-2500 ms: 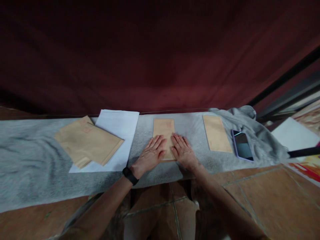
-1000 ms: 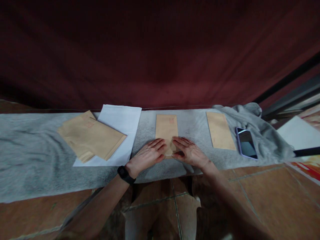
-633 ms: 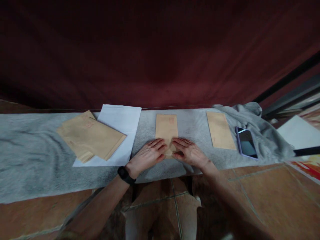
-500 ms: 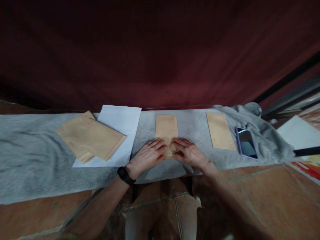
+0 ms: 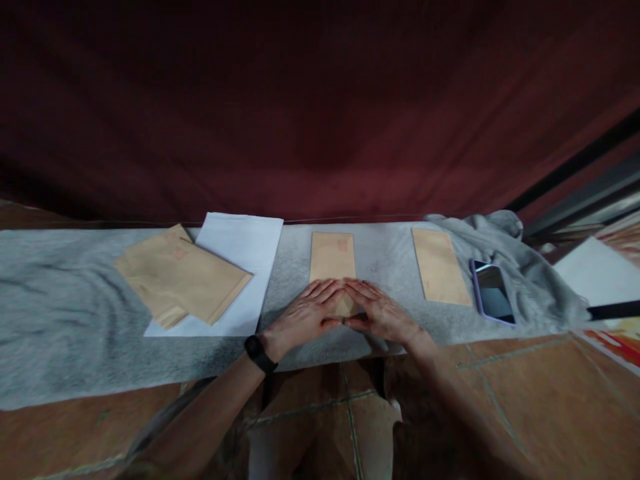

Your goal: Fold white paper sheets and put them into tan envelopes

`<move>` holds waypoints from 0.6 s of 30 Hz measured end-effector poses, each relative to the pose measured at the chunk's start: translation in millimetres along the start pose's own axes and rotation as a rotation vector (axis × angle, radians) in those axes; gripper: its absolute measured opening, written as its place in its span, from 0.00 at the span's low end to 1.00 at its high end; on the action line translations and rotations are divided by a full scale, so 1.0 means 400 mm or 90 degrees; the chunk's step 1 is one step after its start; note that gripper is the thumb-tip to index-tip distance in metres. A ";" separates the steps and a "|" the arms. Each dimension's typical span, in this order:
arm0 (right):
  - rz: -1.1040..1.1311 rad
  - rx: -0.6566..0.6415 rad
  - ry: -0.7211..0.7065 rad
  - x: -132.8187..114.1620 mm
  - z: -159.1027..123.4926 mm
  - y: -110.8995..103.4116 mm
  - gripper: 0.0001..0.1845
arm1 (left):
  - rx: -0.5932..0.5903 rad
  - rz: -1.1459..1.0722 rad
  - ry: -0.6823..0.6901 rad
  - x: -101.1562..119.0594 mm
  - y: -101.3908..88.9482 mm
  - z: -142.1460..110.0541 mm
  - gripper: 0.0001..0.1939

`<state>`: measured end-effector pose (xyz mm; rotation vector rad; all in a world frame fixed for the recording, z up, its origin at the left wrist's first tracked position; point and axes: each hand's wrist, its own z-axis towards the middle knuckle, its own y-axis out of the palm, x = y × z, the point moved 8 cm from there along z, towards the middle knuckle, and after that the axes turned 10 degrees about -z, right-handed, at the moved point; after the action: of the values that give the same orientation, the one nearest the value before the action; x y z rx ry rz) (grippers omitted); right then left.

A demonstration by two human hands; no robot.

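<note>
Though unreadable, red print (image 5: 342,246) on envelope (image 5: 332,260)

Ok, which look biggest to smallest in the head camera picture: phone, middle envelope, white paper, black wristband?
1. White paper, partly covered
2. Middle envelope, partly covered too
3. Phone
4. Black wristband

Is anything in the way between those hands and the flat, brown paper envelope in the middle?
Nothing visible is: the left hand and right hand both lie on the near part of the brown paper envelope.
</note>
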<state>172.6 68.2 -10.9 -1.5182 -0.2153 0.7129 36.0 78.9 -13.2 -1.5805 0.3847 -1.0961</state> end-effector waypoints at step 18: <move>-0.132 0.157 0.109 -0.074 0.027 0.054 0.29 | 0.082 0.090 -0.127 -0.026 0.021 0.003 0.28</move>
<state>137.1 58.9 -21.9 -1.2911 -0.1461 0.4245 34.3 84.5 -25.1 -1.5085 0.2811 -0.8295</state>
